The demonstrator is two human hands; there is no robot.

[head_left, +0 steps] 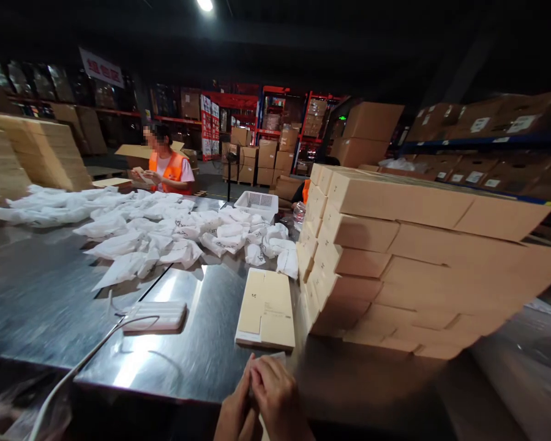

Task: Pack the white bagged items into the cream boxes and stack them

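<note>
My left hand point(236, 409) and my right hand point(275, 392) meet at the table's front edge, fingers curled and pressed together. Something thin and pale shows past my right fingers, and a tan strip shows below between the hands; most of what they hold is hidden. Just beyond them lies a small stack of flat tan cardboard cartons point(278, 306) with printing on top. A pale power bank point(153, 316) with a white cable point(80, 365) rests to the left. Farther back, many white printed pouches point(183, 229) are heaped across the metal table point(220, 324).
A tall stack of tan cartons point(422, 263) stands close on the right. Behind the pouches is a white plastic basket point(257, 202). A co-worker in an orange vest point(177, 174) stands across the table, holding something small. More cartons point(50, 156) are piled at far left.
</note>
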